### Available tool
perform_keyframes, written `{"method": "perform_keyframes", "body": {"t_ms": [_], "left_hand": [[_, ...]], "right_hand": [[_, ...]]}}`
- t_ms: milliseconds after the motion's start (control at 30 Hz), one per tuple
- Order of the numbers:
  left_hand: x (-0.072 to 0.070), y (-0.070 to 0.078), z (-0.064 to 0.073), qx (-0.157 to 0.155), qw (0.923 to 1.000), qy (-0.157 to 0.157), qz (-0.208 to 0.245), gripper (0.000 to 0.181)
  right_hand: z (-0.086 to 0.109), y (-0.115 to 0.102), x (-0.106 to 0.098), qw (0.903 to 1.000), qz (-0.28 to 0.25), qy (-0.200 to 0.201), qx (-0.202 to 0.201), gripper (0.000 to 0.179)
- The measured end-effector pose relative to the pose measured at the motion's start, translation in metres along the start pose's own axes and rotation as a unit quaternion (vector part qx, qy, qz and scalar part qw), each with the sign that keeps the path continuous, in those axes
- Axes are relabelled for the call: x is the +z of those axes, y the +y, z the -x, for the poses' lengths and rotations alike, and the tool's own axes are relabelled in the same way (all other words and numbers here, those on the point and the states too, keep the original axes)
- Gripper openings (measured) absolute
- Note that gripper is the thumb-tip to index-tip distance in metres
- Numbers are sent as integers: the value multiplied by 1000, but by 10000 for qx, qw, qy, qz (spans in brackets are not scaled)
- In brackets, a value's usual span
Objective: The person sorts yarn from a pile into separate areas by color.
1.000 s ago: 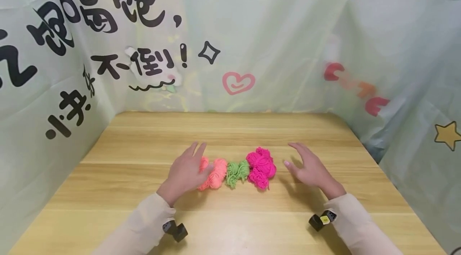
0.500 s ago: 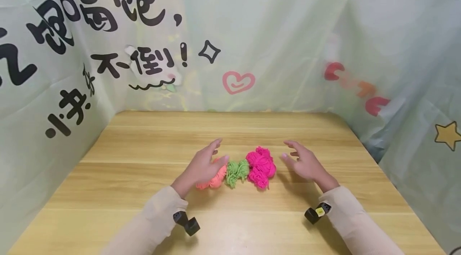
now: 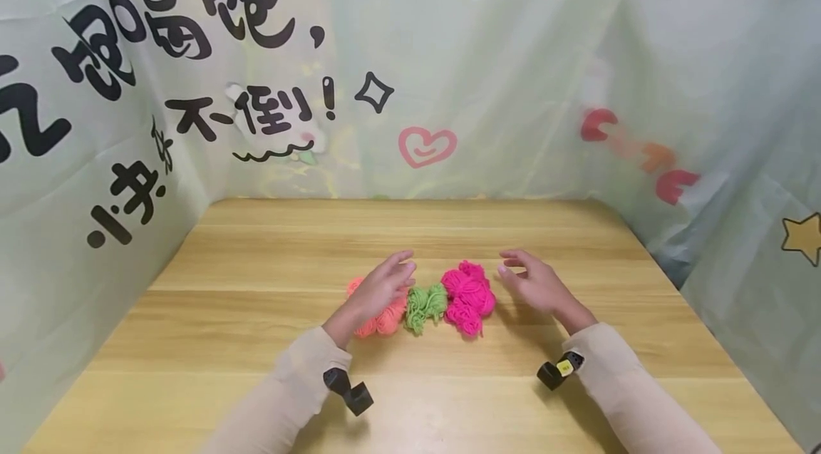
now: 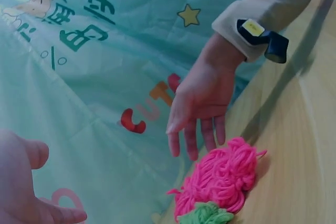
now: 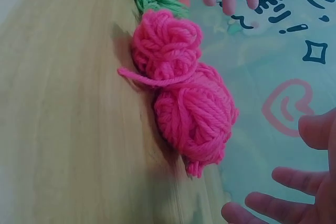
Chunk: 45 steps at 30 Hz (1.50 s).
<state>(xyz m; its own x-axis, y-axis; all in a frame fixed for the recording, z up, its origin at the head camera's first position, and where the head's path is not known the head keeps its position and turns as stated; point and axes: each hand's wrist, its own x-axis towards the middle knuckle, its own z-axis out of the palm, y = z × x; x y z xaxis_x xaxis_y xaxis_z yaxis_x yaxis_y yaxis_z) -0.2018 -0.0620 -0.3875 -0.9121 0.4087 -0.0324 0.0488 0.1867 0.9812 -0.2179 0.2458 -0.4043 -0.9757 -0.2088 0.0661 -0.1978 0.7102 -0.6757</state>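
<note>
Three clumps of yarn lie side by side on the wooden table: orange yarn (image 3: 387,318) at the left, green yarn (image 3: 426,306) in the middle, bright pink yarn (image 3: 470,297) at the right. My left hand (image 3: 378,290) hovers over the orange yarn and hides part of it, fingers extended and holding nothing. To the right of the pink yarn, my right hand (image 3: 539,286) is raised above the table with relaxed fingers, also holding nothing. In the right wrist view the pink yarn (image 5: 197,116) shows a loose strand end, with right-hand fingers (image 5: 296,179) apart from it.
The wooden table (image 3: 436,404) reaches back to a pale printed curtain (image 3: 500,69), which also closes in both sides. Black wrist cameras sit on both sleeves: the left camera (image 3: 348,391) and the right camera (image 3: 559,370).
My left hand has moved right, from the orange yarn's left side to over its middle, uncovering its left edge. My right hand has shifted slightly left, nearer the pink yarn. The yarn lies as before.
</note>
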Motion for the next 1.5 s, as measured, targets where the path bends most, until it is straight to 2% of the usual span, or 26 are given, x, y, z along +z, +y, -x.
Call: {"method": "perform_keyframes", "body": {"t_ms": [233,333,533,767,1067,1300,1400,1500], "left_hand": [[11,-6,0,-371,9986,-276,-249,68],[14,-5,-4,-409,9983,-312,-272,72],[22,-4,-14,-376,9978,-532,139,71],[33,-1,-23,-602,9951,-679,405,66],[42,-1,-45,-808,9906,-716,845,63],[51,2,-49,-1038,9862,-685,1096,61],[56,3,-50,-1124,9862,-586,1065,57],[62,4,-51,-1171,9891,-443,779,52]], "right_hand": [[-7,0,5,9991,-320,-253,134,54],[-12,-1,5,9976,-583,-343,148,51],[-23,0,5,9890,-1200,-682,536,47],[-31,-2,5,9803,-1398,-997,977,48],[-39,-3,11,9726,-1616,-1183,1182,48],[-49,2,15,9672,-1645,-1372,1361,46],[-53,2,16,9656,-1627,-1431,1437,44],[-56,1,18,9634,-1657,-1526,1452,44]]}}
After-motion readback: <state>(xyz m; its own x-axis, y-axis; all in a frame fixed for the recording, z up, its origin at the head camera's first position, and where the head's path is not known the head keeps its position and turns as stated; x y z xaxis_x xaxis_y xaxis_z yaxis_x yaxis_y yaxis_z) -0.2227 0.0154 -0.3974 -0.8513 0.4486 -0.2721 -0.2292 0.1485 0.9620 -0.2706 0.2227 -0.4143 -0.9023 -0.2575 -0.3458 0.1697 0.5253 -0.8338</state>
